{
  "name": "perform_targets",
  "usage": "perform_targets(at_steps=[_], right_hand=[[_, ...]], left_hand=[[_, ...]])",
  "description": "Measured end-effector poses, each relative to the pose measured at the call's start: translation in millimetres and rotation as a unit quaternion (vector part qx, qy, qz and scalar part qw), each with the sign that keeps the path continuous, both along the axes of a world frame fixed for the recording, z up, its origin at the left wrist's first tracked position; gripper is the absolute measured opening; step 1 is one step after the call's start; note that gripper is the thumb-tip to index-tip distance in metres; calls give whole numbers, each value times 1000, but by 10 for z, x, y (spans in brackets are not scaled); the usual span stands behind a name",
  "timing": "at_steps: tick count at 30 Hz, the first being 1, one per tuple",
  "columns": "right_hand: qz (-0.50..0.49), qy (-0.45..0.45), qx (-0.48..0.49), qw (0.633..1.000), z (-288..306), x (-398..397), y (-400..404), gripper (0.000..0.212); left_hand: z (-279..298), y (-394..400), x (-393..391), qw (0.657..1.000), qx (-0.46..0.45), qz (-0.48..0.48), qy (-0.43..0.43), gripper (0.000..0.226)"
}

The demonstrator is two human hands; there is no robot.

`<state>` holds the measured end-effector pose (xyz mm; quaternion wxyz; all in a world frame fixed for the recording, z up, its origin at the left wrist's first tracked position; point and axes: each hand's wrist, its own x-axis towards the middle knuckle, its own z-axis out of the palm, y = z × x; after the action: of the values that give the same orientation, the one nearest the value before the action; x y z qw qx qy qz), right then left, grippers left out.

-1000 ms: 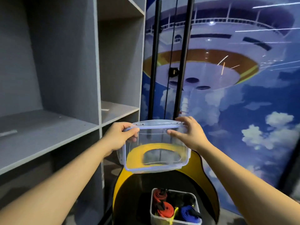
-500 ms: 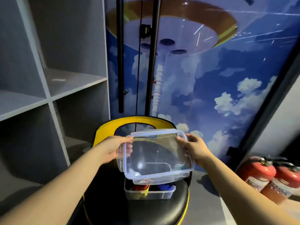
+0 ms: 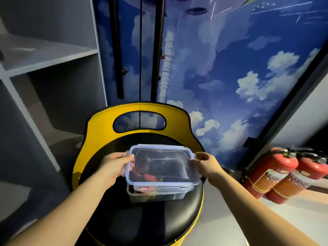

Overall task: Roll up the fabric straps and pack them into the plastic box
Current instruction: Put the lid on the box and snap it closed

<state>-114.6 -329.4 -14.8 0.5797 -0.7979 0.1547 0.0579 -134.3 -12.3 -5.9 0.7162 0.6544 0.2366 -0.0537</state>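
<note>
The rolled straps (image 3: pixel 148 178) show only dimly through the clear lid (image 3: pixel 162 166). The left hand (image 3: pixel 113 166) and the right hand (image 3: pixel 206 165) grip its short ends, over the plastic box (image 3: pixel 156 195).

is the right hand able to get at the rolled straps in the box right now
Probably not. The clear lid, held at its ends by the left hand and right hand, sits over the plastic box and covers the straps. It would have to come away first.

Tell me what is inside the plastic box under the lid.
Through the clear lid and the plastic box wall, rolled fabric straps show: red-orange and a bit of yellow, with dark shapes beside them. Glare blurs the rest, so their number is unclear.
</note>
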Motion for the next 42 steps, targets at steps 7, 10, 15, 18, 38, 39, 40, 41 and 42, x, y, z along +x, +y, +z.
perform_targets(at_steps=[7,10,15,18,38,39,40,41,42], right_hand=[[-10,-72,-100,992,-385,72,88,28],[11,-88,-151,985,-471,102,201,34],[23,-99,-181,978,-601,260,271,44],[33,-90,-208,974,-684,293,250,43],[91,-79,-258,959,-847,46,95,51],[89,-80,-258,959,-855,48,106,51],[87,-82,-258,959,-861,50,123,50],[85,-87,-259,958,-858,48,148,49],[84,-93,-260,958,-870,48,161,48]], left_hand=[[-335,83,56,996,68,-41,32,40],[-515,111,108,996,84,-20,28,40],[-644,105,217,993,115,-4,23,40],[-693,108,221,989,146,-15,35,40],[-669,111,40,967,231,-104,38,48],[-673,104,42,966,234,-100,36,48],[-689,104,52,965,241,-96,35,48],[-698,103,57,962,255,-94,34,48],[-703,97,58,957,272,-92,34,46]])
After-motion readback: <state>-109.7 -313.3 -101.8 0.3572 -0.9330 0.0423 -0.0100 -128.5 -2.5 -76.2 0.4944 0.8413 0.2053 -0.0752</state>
